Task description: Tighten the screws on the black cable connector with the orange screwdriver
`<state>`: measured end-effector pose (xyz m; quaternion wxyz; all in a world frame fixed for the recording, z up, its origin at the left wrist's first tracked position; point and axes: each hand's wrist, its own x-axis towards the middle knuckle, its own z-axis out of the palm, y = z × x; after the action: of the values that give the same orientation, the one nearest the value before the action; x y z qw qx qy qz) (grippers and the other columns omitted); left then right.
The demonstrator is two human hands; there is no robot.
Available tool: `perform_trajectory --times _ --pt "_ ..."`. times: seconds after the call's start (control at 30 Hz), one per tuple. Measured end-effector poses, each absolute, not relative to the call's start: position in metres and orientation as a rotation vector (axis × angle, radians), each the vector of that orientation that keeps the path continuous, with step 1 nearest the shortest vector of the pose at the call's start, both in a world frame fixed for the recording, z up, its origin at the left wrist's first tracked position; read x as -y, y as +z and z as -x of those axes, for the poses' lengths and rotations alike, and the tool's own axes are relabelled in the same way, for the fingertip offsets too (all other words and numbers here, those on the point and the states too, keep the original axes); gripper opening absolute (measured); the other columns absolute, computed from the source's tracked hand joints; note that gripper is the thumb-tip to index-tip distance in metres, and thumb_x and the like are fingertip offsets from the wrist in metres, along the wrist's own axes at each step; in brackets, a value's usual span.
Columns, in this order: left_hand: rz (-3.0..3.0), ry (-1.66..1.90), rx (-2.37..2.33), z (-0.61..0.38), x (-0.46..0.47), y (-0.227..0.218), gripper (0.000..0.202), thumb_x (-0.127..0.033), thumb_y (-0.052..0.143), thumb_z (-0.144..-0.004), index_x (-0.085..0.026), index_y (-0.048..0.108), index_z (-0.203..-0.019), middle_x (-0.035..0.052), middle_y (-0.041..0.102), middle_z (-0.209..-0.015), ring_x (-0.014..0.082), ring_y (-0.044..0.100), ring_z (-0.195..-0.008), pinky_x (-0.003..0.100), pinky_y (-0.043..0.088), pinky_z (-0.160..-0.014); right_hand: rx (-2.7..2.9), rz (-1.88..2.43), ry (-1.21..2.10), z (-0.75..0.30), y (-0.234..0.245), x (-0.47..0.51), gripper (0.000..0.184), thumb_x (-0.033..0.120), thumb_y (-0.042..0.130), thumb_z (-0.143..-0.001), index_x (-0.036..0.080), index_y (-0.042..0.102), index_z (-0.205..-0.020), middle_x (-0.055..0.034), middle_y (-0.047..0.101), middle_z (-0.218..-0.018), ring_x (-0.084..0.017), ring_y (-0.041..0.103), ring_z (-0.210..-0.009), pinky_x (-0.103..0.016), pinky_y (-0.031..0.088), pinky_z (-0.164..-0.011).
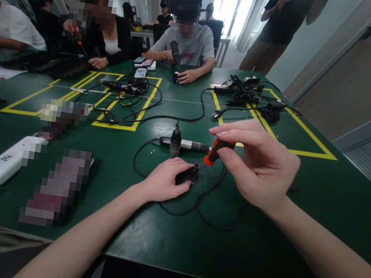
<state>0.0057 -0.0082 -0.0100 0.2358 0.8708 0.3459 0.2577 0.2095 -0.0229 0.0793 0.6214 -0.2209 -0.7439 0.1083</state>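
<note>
1. A left hand (166,180) grips a small dark part (193,173) between thumb and fingers, steadying it on a green table (162,239) near the middle of the scene.

2. A right hand (260,165), raised just above the table, grasps a red-and-black screwdriver (218,150) by its handle. The thin shaft slants down toward the part; whether the tip touches it, one cannot tell.

3. Just beyond the left hand, a black tool (175,141) stands upright, its narrow tip pointing at the ceiling. A silver tool (189,145) lies on its side behind it, and a black cable (202,196) loops across the table around the hands' work.

4. To the left lie a white power strip (9,162) and, nearer the table's front edge, a dark slab (64,181) blurred by pixels.

5. Farther back, yellow tape (310,154) marks out boxes on the table, with dark cords (245,94) heaped on the right side.

6. Across the table, a co-worker in a grey shirt (200,43) bends over a dark handheld tool (175,52). Another person (276,31) stands at right.
</note>
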Motion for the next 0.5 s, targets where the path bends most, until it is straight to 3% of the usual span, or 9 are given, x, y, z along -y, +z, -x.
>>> perform_trajectory --times 0.17,0.3,0.5 --pt "-2.393 0.702 -0.951 -0.0061 0.0084 -0.0106 0.017 -0.021 0.065 -0.088 -0.016 0.070 -0.104 0.0095 0.075 -0.103 0.0235 0.066 -0.098 0.043 0.057 -0.096 1.695 0.564 0.165 -0.2084 0.0810 0.0238 0.026 0.011 0.072 -0.090 0.030 0.080 -0.105 -0.0065 0.078 -0.109 -0.027 0.075 -0.100 -0.049 0.063 -0.088" --pt "-2.394 0.708 -0.951 -0.0064 0.0087 -0.0111 0.018 -0.022 0.065 -0.089 -0.016 0.070 -0.105 0.0099 0.075 -0.103 0.0239 0.067 -0.098 0.043 0.057 -0.096 1.702 0.561 0.144 -0.2094 0.0814 0.0246 0.026 0.011 0.069 -0.091 0.030 0.080 -0.105 -0.0057 0.078 -0.101 -0.025 0.074 -0.094 -0.046 0.064 -0.082" --pt "-2.395 0.716 -0.939 -0.0062 0.0084 -0.0106 0.016 -0.022 0.064 -0.089 -0.016 0.070 -0.103 0.0098 0.075 -0.102 0.0238 0.067 -0.097 0.041 0.056 -0.095 1.709 0.529 0.221 -0.2109 0.0791 0.0241 0.026 0.011 0.070 -0.091 0.029 0.079 -0.107 -0.0062 0.081 -0.106 -0.026 0.076 -0.099 -0.047 0.064 -0.087"
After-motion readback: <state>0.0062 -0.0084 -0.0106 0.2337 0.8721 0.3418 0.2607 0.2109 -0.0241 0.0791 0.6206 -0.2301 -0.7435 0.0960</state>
